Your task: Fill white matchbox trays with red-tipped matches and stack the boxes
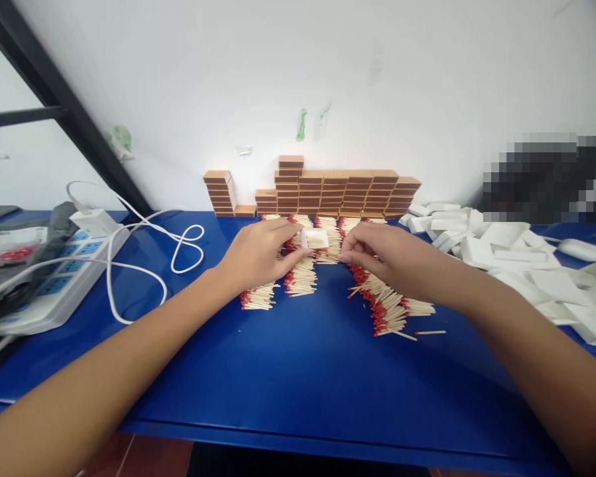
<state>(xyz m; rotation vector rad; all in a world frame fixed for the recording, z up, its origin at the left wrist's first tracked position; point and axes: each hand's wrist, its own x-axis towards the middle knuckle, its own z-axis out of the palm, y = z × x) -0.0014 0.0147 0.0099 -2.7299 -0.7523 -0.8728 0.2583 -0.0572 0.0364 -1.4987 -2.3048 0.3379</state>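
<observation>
My left hand (258, 255) pinches one end of a small white matchbox tray (316, 238), held just above rows of red-tipped matches (301, 278) on the blue table (298, 384). My right hand (387, 255) sits close to the tray's other side with fingers curled together, hovering over another heap of matches (390, 308); what it pinches is too small to make out. Stacked brown matchbox sleeves (337, 193) line the wall behind the hands.
A pile of white empty trays (506, 248) lies at the right, with a white mouse (580, 249) beyond. At the left sit a white power strip (54, 285), looping white cables (143, 265) and a dark metal frame (54, 99).
</observation>
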